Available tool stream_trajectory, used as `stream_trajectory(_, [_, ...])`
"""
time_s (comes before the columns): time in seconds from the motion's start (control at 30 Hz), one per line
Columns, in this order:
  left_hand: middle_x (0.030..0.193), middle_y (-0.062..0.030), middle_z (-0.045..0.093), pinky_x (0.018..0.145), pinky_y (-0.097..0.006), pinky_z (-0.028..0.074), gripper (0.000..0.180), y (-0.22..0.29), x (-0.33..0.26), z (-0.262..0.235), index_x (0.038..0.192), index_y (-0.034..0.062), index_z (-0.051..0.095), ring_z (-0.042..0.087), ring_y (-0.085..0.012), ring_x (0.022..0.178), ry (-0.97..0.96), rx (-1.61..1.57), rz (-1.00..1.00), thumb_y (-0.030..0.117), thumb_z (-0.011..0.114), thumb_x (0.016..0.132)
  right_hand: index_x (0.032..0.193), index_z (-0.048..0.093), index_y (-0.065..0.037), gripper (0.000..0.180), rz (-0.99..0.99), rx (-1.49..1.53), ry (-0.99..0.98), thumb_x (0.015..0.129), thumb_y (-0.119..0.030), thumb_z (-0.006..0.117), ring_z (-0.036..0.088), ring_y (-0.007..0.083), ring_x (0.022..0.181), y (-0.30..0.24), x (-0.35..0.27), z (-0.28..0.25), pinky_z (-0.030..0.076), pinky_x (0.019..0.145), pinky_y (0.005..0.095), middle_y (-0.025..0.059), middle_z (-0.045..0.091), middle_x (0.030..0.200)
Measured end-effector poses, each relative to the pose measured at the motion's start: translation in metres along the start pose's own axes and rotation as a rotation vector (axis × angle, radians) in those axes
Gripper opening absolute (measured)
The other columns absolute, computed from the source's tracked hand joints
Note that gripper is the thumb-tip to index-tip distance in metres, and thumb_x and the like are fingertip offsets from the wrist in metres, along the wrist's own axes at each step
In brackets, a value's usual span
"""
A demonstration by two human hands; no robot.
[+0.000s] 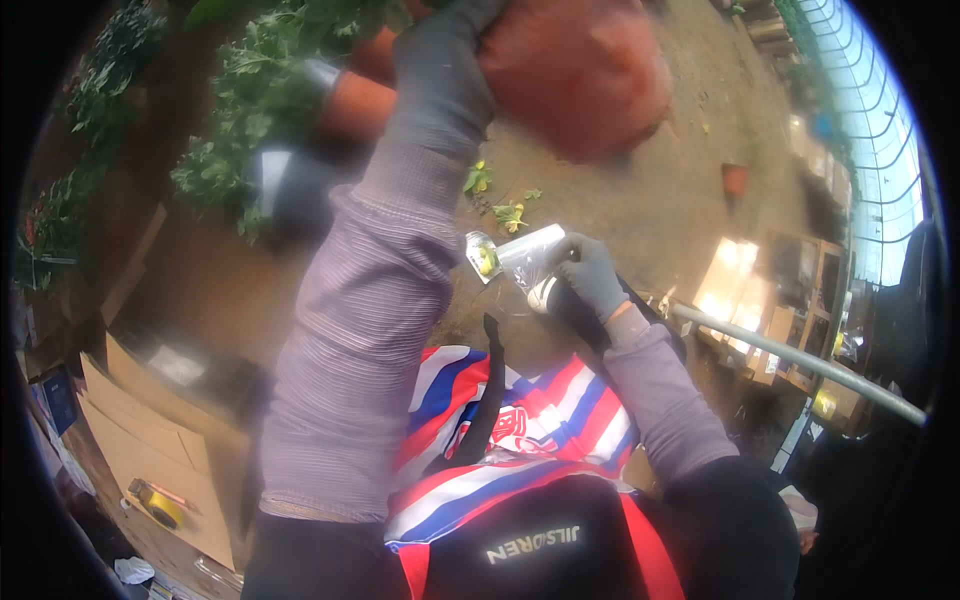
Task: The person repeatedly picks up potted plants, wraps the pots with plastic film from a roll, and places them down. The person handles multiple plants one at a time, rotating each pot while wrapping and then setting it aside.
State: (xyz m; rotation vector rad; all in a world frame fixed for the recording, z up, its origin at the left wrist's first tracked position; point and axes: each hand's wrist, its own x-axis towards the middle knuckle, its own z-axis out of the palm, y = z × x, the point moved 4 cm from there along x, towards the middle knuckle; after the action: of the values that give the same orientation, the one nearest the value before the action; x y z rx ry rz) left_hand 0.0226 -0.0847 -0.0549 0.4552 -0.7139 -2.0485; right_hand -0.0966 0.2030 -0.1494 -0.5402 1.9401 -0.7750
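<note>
Pot (578,80) (blurred): in left hand (440,75) | clear plastic (532,256): in right hand (593,275)

Yellowed leaves (510,216) lie on the brown floor (655,195) between the left hand (445,75) and the right hand (590,272). Right of both, a terracotta-coloured pot (735,180) stands apart. A metal pipe (800,357) slants away right of the right hand, before a ribbed, pale blue wall (860,95). Well left of the hands, nearer the body, a yellow tape measure (160,506) rests on cardboard (150,450).
</note>
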Motion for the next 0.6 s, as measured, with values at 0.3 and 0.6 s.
stream_trajectory(0.3, [0.119,-0.0095,0.072,0.091,-0.028,0.055,0.04,-0.035,0.022,-0.036,0.121,-0.0015,0.071,0.068,-0.0191,0.108,0.265,-0.04,0.088,0.023,0.08,0.091,0.139,0.053,0.004,0.06,-0.634,0.451,0.038,0.084,0.005,0.077,0.062,0.0072,0.075,-0.145,-0.089,-0.035,0.049,0.066,0.0204,0.0019,0.065,0.089])
stream_trajectory(0.6, [0.12,-0.0101,0.072,0.093,-0.027,0.052,0.046,-0.069,0.003,-0.011,0.122,-0.0009,0.071,0.066,-0.0164,0.109,0.35,0.329,0.103,0.029,0.083,0.09,0.107,0.077,-0.001,0.029,-0.742,0.102,0.658,0.081,-0.012,0.084,0.071,0.0126,0.084,-0.217,-0.097,-0.016,0.056,0.079,0.0274,0.0065,0.076,0.1])
